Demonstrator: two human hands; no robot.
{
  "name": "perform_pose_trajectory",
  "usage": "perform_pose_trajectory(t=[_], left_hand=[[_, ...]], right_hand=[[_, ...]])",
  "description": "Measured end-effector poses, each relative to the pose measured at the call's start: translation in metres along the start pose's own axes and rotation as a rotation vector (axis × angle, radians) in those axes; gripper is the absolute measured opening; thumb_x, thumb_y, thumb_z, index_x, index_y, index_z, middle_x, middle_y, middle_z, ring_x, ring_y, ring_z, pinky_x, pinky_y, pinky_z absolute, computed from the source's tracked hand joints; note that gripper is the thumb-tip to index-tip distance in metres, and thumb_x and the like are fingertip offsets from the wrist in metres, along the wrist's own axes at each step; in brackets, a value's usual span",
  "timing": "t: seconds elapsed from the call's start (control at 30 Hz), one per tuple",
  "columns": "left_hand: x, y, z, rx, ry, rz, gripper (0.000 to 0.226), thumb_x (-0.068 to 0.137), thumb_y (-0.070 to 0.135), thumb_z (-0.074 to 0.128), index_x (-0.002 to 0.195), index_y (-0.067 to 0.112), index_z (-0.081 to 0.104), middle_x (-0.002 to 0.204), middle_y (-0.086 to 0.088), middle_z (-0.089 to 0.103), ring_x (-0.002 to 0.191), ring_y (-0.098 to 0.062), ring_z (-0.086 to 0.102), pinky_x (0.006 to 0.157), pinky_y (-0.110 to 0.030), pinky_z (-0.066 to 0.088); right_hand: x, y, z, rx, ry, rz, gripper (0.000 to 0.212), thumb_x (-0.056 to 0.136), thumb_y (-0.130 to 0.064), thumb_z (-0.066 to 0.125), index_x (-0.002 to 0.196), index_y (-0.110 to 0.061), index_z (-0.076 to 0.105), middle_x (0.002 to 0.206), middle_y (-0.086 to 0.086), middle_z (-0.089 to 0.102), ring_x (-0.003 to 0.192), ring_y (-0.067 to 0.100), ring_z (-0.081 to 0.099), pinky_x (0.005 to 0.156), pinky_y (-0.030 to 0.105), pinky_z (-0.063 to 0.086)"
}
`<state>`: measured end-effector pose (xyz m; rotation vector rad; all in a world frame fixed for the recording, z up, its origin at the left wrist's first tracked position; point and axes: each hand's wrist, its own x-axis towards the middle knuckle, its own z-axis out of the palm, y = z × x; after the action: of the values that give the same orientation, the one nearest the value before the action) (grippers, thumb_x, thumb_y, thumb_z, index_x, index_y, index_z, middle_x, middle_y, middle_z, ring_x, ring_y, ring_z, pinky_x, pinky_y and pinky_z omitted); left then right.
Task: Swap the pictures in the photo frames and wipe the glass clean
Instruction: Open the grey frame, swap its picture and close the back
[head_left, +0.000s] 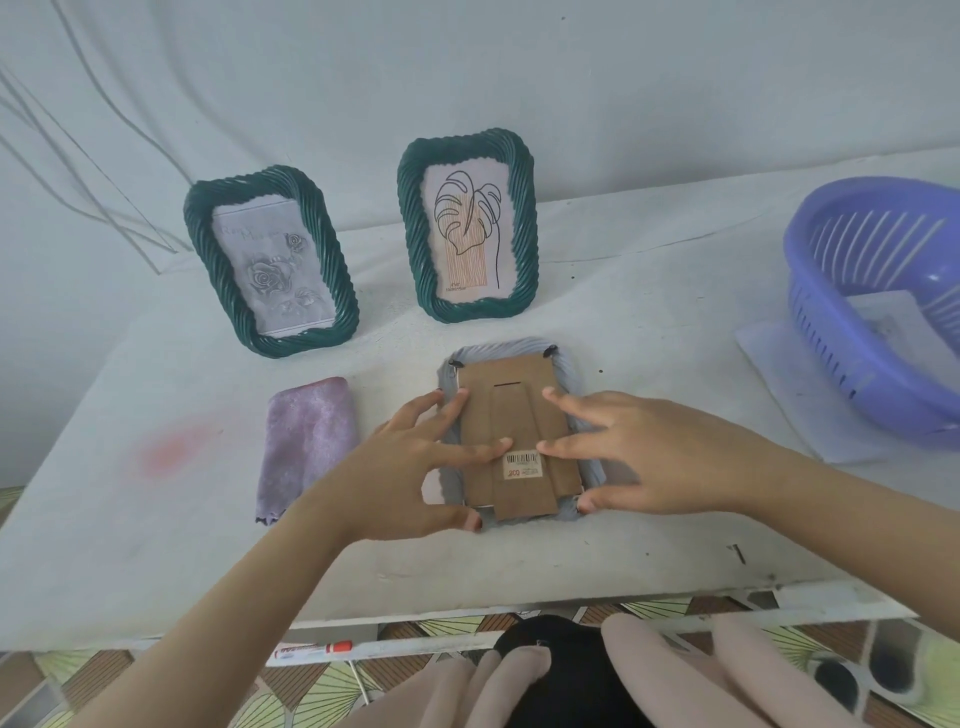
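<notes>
Grey frame (569, 370) lies face down on the white table (156, 545), near centre, with its cardboard back (511, 397) up. The fold-out stand is flat against the back, and a barcode sticker (523, 465) sits on the back's near half. I see two small black clips (550, 351) at the far corners.

Both hands are on this frame. Left hand (410, 467) covers its left side with fingers (467, 451) spread apart and fairly straight. One fingertip touches the cardboard just left of the sticker, and the thumb is at the near-left corner. Right hand (639, 457) covers the right side, also with fingers spread. One fingertip is on the cardboard just right of the sticker, and the thumb is down at the near-right corner. Neither hand is wrapped round anything. Whether they press or only rest, I can't tell.

Far side has two green twisted-rim frames standing upright, well apart from the hands. The left green frame (270, 265) shows a grey rose print. The right green frame (467, 226) shows a leaf line drawing.

A folded purple cloth (309, 441) lies flat just left of the grey frame, beside the left hand and not touching it.

Far right, a blue slotted basket (831, 332) sits on a paper sheet (779, 364), with something pale inside. A red-and-white marker (314, 649) is on the ledge under the table's near edge.
</notes>
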<state>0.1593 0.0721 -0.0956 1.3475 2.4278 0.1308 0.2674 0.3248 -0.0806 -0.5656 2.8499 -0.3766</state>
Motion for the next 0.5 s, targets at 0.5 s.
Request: perform_pose_trajectory(t=[0.5], left_hand=[[-0.003, 0.002, 0.013, 0.079, 0.174, 0.029, 0.047, 0.09, 0.052, 0.03, 0.137, 0.054, 0.023, 0.15, -0.016, 0.029, 0.134, -0.042, 0.032, 0.105, -0.05, 0.034]], right_hand=[[-0.002, -0.005, 0.043, -0.145, 0.282, 0.014, 0.041, 0.092, -0.037, 0.035, 0.125, -0.021, 0.053, 0.142, 0.019, 0.043, 0.124, 0.032, 0.05, 0.081, 0.035, 0.05]])
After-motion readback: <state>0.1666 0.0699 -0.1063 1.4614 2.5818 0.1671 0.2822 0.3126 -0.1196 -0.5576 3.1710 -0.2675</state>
